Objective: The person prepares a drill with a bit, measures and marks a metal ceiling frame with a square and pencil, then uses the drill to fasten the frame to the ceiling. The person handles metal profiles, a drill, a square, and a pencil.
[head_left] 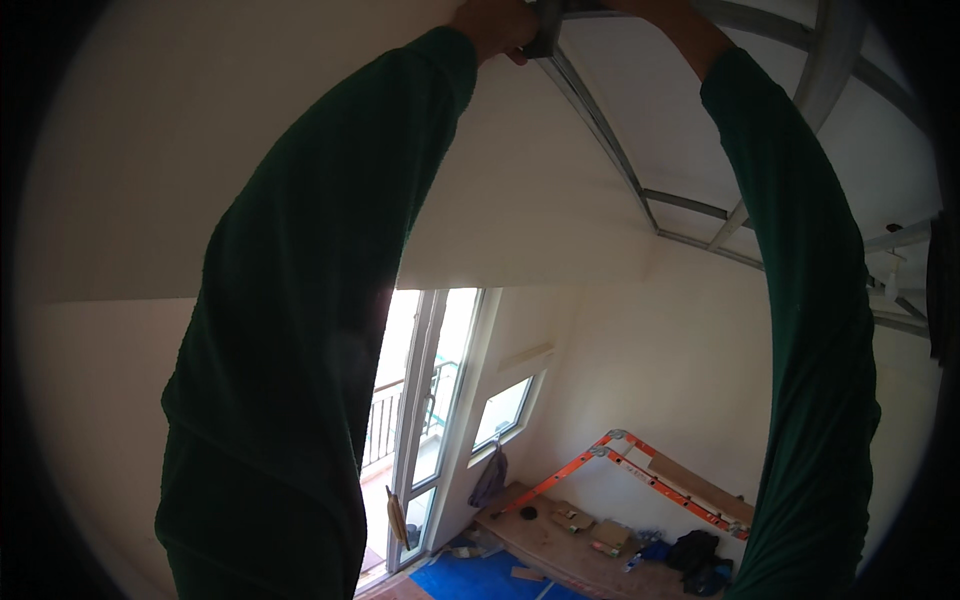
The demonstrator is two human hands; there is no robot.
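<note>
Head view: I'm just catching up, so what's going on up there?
A person in green sleeves has both arms raised toward a grey metal ceiling frame. The left hand is up against a grey metal piece at the frame's near end. The right hand is mostly cut off by the top edge, so its grip can't be told. Well below, an orange ladder stands bent near the wall, and a blue sheet covers part of the floor.

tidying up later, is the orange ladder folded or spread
Spread: the orange ladder is bent at the top, its sections slanting down and apart.
</note>
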